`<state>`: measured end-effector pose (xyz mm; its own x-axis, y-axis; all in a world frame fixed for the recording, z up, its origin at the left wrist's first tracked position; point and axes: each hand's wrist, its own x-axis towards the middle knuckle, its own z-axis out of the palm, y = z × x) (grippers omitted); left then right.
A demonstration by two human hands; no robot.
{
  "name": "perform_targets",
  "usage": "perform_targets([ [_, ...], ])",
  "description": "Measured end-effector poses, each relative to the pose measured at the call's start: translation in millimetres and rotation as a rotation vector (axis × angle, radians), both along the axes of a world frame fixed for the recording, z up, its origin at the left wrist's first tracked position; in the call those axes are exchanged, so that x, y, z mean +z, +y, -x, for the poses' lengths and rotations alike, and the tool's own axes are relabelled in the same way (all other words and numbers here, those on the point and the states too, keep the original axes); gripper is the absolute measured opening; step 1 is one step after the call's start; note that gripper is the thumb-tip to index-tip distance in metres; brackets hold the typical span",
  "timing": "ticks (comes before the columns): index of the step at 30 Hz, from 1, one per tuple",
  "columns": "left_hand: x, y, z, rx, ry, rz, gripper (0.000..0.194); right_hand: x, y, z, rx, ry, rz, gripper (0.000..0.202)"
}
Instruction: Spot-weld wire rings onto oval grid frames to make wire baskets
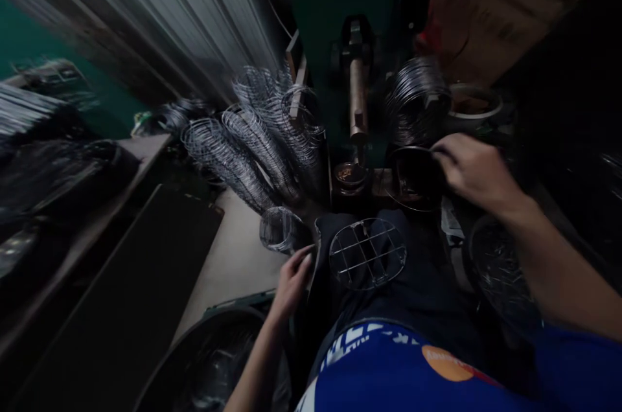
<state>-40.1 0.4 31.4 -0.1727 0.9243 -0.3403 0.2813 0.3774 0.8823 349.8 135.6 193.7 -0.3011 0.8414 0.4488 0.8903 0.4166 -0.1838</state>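
My right hand (479, 169) is at the right of the machine, with thumb and fingers pinched on the edge of a thin wire ring (413, 208). Below the machine's copper-coloured rod (357, 98), my left hand (293, 282) hangs beside my thigh, its fingers drawn together; whether a wire lies between them is too dark to make out. Close to its fingertips is a short bundle of wire rings (280, 229). Across my lap lies a round wire grate (368, 254), its crossing bars inside a hoop.
Long stacks of wire rings (243, 166) lean left of the green machine (325, 17). A wire coil (420, 98) stands to its right. A small jar (350, 177) sits under the rod. Dark tubs stand at lower left (214, 315) and right (473, 250).
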Motion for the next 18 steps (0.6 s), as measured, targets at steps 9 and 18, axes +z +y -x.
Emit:
perform_targets([
  [9, -35.8, 75, -66, 0.084, -0.316, -0.097, 0.064, -140.0, -69, 25, -0.264, 0.596, 0.382, 0.022],
  [18, -47.5, 54, -52, 0.138, -0.386, -0.073, 0.060, -192.6, -84, 56, -0.246, 0.604, 0.490, 0.036],
])
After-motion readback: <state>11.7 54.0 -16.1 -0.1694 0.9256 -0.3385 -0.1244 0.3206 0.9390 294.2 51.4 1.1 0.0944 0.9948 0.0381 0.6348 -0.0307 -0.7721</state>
